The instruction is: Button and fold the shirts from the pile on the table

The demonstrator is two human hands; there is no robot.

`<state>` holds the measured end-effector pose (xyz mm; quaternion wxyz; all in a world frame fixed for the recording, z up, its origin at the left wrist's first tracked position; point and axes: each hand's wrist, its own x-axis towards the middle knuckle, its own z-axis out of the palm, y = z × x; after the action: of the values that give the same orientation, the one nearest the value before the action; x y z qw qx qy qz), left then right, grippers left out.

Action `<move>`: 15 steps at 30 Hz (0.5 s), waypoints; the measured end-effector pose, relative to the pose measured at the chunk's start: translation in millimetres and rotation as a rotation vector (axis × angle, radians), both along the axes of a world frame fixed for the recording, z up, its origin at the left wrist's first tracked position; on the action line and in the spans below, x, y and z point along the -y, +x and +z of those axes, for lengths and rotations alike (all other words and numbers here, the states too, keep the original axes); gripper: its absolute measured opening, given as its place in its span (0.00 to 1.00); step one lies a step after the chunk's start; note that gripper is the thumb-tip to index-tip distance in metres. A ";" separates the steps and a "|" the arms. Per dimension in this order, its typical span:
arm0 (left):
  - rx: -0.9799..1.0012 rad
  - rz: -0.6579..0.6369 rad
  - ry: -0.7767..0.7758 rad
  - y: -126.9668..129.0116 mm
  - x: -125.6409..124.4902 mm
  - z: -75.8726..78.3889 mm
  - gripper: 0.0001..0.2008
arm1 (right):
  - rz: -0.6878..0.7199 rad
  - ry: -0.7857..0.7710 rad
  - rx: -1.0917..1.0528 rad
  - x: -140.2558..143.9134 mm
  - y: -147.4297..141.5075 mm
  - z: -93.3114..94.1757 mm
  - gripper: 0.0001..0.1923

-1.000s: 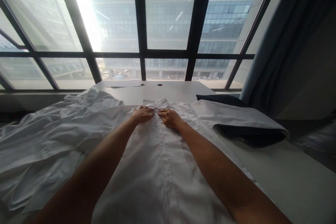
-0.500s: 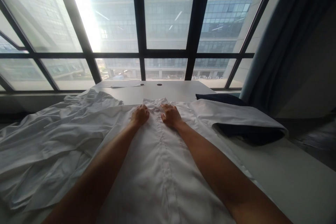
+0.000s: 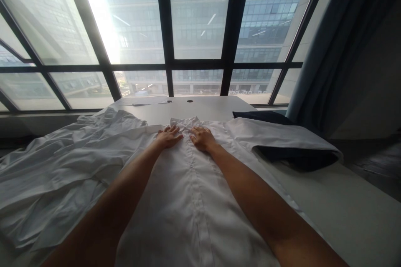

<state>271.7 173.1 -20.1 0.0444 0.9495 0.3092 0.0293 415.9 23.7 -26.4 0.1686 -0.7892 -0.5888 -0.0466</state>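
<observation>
Pressing white shirt (image 3: 194, 200) flat on table (image 3: 344, 208) | L hand (image 3: 169, 137) – palm down, fingers spread, by collar | R hand (image 3: 203, 138) – fingers curled on placket, holding nothing | risk: uneven push bunches cloth, creases set

My head camera is looking forward and down along my arms, close over the white shirt (image 3: 194, 200), facing the window (image 3: 200, 29).

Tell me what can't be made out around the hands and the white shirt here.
Head view:
- Collar of the white shirt: partly covered by the left hand and right hand.
- Shirt hem: cut off by the bottom edge.
- Dark cloth: mostly under a white sleeve.
</observation>
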 end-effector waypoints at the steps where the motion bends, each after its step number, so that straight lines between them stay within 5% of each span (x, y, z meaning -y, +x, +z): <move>1: 0.023 -0.005 0.014 1.0 -2.2 1.4 0.29 | 0.005 -0.032 -0.019 -0.3 0.2 0.2 0.26; 6: 0.249 0.166 0.148 15.3 -17.9 3.0 0.23 | 0.014 -0.056 -0.039 -0.5 0.4 2.0 0.26; 10: 0.304 0.351 0.051 33.4 -36.9 -0.5 0.21 | 0.014 -0.036 -0.028 0.5 -1.0 2.8 0.27; 15: 0.451 0.339 -0.044 48.6 -59.7 4.8 0.15 | -0.006 -0.005 -0.010 1.2 -3.0 2.9 0.25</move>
<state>320.3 232.8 -15.2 0.1272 0.8525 0.4466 0.2401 412.9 22.5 -23.5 0.1696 -0.7914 -0.5858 -0.0416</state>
